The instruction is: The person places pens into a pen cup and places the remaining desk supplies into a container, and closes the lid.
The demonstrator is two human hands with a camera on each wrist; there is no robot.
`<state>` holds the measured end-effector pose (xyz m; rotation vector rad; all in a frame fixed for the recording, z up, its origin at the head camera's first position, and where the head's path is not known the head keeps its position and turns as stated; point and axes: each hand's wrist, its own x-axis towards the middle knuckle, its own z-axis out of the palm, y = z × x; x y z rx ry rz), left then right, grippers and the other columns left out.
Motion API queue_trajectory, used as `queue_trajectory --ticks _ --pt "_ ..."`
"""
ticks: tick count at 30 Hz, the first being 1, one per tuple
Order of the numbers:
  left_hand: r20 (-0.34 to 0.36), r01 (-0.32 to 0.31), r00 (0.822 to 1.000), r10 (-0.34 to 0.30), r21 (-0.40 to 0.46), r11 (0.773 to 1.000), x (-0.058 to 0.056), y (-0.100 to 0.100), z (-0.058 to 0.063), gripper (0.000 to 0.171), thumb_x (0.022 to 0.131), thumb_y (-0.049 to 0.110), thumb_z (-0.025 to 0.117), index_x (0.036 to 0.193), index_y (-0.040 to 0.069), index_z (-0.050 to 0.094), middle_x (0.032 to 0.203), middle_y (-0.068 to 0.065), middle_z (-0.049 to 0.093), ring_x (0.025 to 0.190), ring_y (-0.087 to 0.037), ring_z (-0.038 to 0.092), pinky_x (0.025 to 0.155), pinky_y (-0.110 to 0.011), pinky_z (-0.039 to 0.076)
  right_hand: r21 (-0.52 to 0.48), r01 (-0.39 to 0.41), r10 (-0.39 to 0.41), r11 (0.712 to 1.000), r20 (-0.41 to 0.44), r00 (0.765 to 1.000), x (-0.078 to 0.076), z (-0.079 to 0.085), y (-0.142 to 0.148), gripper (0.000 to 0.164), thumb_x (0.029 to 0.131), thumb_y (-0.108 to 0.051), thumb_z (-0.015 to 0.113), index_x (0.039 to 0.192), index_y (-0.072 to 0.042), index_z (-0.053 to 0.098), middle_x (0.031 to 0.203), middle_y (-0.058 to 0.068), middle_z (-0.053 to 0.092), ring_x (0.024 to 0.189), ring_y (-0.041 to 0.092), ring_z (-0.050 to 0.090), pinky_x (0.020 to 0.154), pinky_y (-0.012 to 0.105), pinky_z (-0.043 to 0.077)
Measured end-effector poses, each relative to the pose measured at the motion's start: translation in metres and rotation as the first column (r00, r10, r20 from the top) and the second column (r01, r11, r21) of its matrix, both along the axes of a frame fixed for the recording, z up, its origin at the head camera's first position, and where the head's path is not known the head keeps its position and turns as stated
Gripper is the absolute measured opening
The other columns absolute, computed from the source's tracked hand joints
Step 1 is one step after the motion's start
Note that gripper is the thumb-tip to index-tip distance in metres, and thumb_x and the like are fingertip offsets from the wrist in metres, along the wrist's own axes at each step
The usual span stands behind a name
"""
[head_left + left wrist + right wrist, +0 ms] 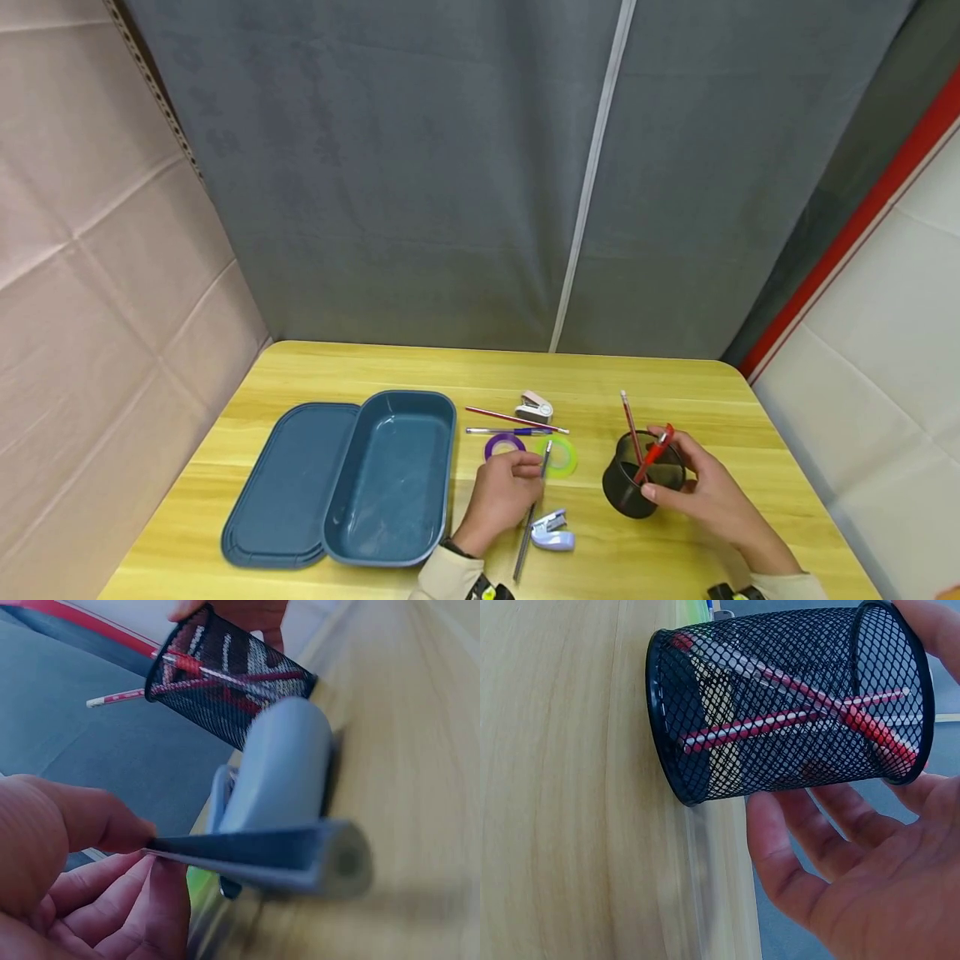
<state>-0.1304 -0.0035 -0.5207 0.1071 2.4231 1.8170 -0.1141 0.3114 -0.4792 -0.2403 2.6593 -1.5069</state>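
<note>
A left grip (pixel 504 493) pinches a slim dark-grey pencil (pixel 527 534), likely light, stiff, best held mid-shaft; the right grip (pixel 712 497) holds a round black wire-mesh cup (pixel 624 493).

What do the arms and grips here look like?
They're a person's: the left grip and right grip are bare, ungloved hands. The left sleeve and right sleeve are pale beige. A black band circles the left wrist, beside black gear with a yellowish spot. More dark gear shows by the right cuff.
</note>
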Motion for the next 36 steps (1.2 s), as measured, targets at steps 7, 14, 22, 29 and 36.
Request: queue_trajectory --ticks 7,14,22,29,36 --pt "0.043 -0.002 0.999 -0.001 0.09 0.996 0.0 0.0 0.005 0.035 0.081 0.002 0.075 0.115 0.006 0.078 0.1 -0.004 0.081 0.087 -0.008 0.075 0.075 -0.023 0.059 0.002 -0.002 0.002 1.0 0.001 1.0 0.0 -0.001 0.0 0.074 0.095 -0.023 0.081 0.158 -0.011 0.044 0.158 0.022 0.048 0.118 -0.021 0.045 0.066 0.033 0.057" --pt "0.084 -0.011 0.996 -0.009 0.236 0.972 0.002 0.007 0.013 0.037 0.084 0.0 0.076 0.12 0.001 0.075 0.108 -0.015 0.079 0.088 -0.015 0.078 0.069 -0.027 0.063 0.02 -0.003 0.004 1.0 -0.019 1.0 -0.001 -0.003 0.002 0.074 0.094 -0.023 0.082 0.157 -0.013 0.045 0.154 0.019 0.052 0.117 -0.017 0.048 0.064 0.032 0.056" --pt "0.07 -0.014 0.997 -0.008 0.317 0.948 -0.001 0.018 0.029 0.038 0.088 0.002 0.078 0.126 0.005 0.072 0.114 -0.02 0.076 0.087 -0.019 0.078 0.069 -0.037 0.065 0.015 -0.007 0.008 1.0 -0.024 1.0 -0.002 -0.001 0.002 0.074 0.094 -0.022 0.082 0.157 -0.013 0.046 0.153 0.022 0.051 0.117 -0.016 0.049 0.064 0.032 0.056" --pt "0.061 -0.005 0.998 -0.017 0.359 0.933 -0.004 0.025 0.045 0.039 0.09 0.005 0.078 0.129 0.007 0.071 0.114 -0.013 0.075 0.088 -0.017 0.075 0.073 -0.036 0.065 0.013 -0.009 0.009 1.0 -0.018 1.0 -0.003 0.002 0.003 0.073 0.095 -0.021 0.081 0.157 -0.011 0.045 0.155 0.019 0.05 0.116 -0.016 0.048 0.068 0.032 0.057" --pt "0.041 -0.005 0.999 -0.014 0.412 0.911 -0.008 0.028 0.055 0.039 0.092 0.005 0.078 0.13 0.008 0.07 0.118 -0.015 0.073 0.091 -0.017 0.075 0.075 -0.031 0.065 0.014 -0.005 0.005 1.0 0.007 1.0 -0.003 0.001 0.003 0.073 0.095 -0.022 0.082 0.157 -0.011 0.045 0.157 0.017 0.049 0.116 -0.019 0.046 0.07 0.032 0.057"
